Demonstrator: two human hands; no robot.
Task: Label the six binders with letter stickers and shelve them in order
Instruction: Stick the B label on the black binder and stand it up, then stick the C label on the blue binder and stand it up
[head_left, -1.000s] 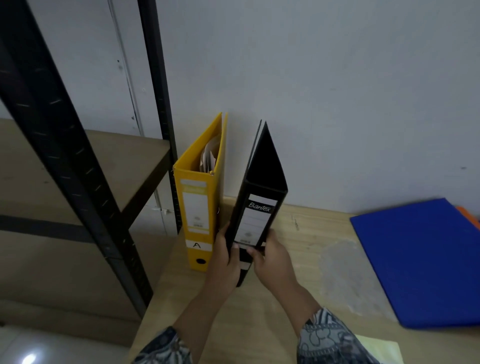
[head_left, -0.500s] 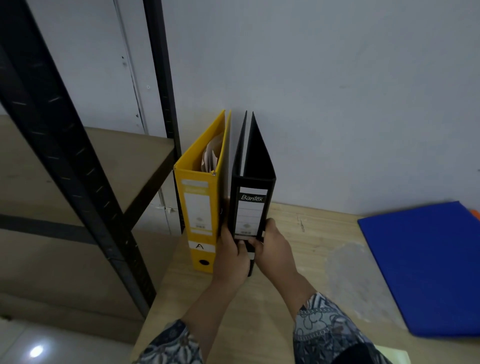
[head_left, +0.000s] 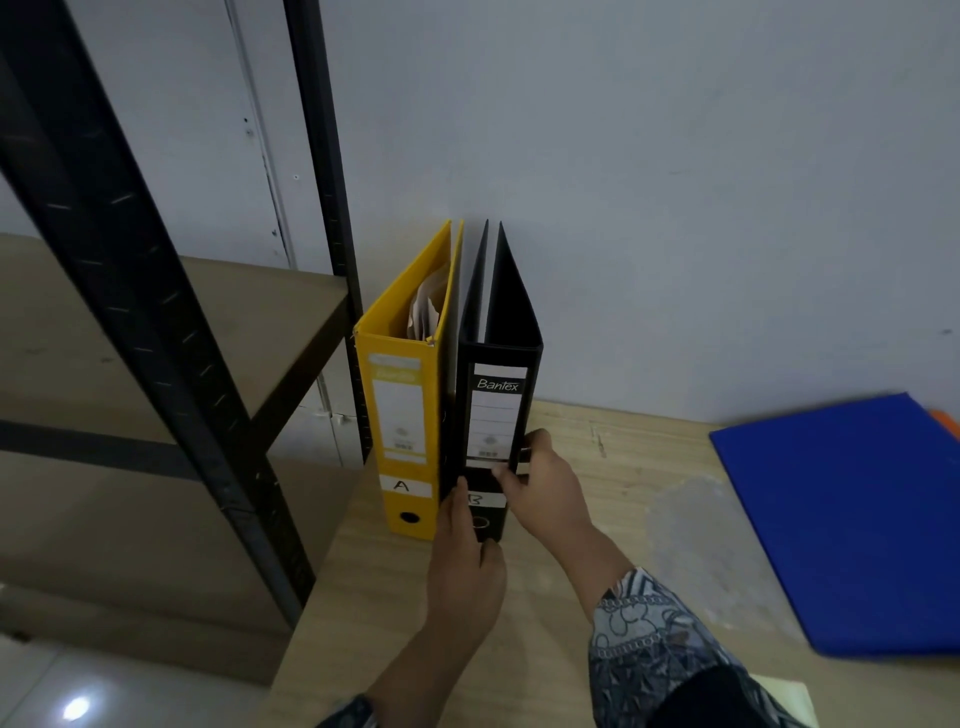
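The black lever-arch binder (head_left: 496, 415), stickered B, stands upright on the pale wooden desk (head_left: 613, 525), just beside the yellow lever-arch binder (head_left: 402, 415) marked A. The left hand (head_left: 465, 566) and right hand (head_left: 545, 493) pinch its lower spine from either edge. The second shelving looks nearly settled. Next, I'd judge, comes letting go and reaching for the blue binder (head_left: 852, 519) lying flat, well apart.
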